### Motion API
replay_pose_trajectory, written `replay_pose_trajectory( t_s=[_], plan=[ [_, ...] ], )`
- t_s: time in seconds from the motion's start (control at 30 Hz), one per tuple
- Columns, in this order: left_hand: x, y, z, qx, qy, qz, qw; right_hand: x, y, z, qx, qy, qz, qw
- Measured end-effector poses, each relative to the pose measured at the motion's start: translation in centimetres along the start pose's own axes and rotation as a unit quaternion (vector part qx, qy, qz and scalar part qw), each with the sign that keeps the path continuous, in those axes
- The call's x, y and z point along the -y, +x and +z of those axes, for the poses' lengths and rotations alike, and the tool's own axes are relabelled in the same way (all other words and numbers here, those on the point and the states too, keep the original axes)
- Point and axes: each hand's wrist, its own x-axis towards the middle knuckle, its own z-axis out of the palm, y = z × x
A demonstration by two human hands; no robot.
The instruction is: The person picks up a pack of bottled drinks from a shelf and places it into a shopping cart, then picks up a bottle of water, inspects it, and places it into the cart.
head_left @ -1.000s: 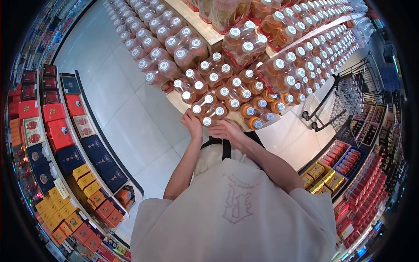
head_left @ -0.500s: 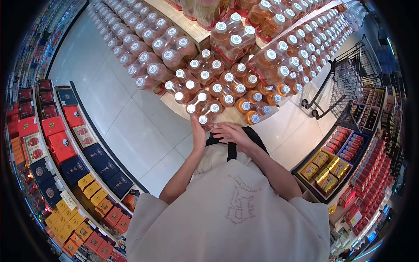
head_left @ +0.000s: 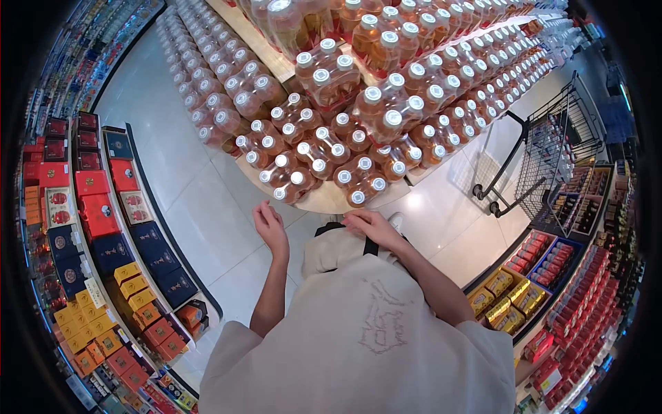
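Note:
My left hand (head_left: 272, 229) hangs in the air over the floor, just short of the display's front edge, with its fingers loosely bent and nothing in them. In front of my waist is my right hand (head_left: 372, 226), its fingers curled together beside a black strap (head_left: 371, 246), and no object shows in it. Closest to both hands stand a shrink-wrapped pack of amber drink bottles (head_left: 288, 179) with white caps and a second such pack (head_left: 360, 181) to its right. They rest at the rounded front of a pale wooden display base (head_left: 327, 200).
More bottle packs (head_left: 324, 72) are stacked in tiers behind. At the right stands a black wire shopping cart (head_left: 552, 148). Low shelves of red, blue and yellow gift boxes (head_left: 148, 248) curve along the left; gold packs (head_left: 507, 303) fill a bin at the right.
Both hands have drawn back from the nearest bottle pack, the left one moving out to the left. My view has shifted, and the front packs now appear farther from my body.

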Motion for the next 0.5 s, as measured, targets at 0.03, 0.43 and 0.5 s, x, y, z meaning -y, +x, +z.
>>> replay_pose_trajectory(
  t_s=[0.03, 0.43, 0.5],
  plan=[
    [-1.5, -1.4, 1.5, 0.014, -0.045, 0.008, 0.999, -0.8, -0.8, -1.1, 0.010, -0.004, -0.026, 1.000],
    [-14.1, -1.6, 26.5, 0.223, 0.221, 0.329, 0.891, -2.8, -11.9, -11.6, -0.016, 0.045, -0.050, 0.998],
    [-14.0, -1.0, 26.8, 0.244, 0.186, 0.302, 0.903, -3.8, -13.6, -13.1, -0.033, 0.064, -0.048, 0.996]
  ],
)
